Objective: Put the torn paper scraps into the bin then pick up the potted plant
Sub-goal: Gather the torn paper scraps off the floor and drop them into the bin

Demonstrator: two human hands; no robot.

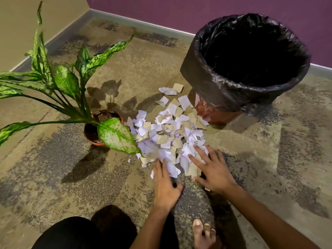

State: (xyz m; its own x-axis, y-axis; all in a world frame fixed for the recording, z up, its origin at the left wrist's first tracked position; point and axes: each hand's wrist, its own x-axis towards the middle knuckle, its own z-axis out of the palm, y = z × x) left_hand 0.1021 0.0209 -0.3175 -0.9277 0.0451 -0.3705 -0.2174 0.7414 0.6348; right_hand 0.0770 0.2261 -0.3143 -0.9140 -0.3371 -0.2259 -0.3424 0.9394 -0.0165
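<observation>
A heap of torn white and tan paper scraps (168,133) lies on the carpet between a potted plant and a bin. My left hand (166,186) rests palm down at the heap's near edge, fingers touching the closest scraps. My right hand (213,169) lies flat with fingers spread on the heap's near right side. Neither hand has closed around any paper. The bin (212,87), lined with a black bag, stands upright at the back right, its mouth open and dark inside. The potted plant (95,133) in an orange pot stands to the left, long speckled green leaves (116,135) drooping over the scraps.
The floor is mottled tan and grey carpet (269,159). A beige wall (18,33) runs on the left and a purple wall (161,11) at the back, meeting in a corner. My knee (80,232) and bare toes (203,232) show at the bottom edge.
</observation>
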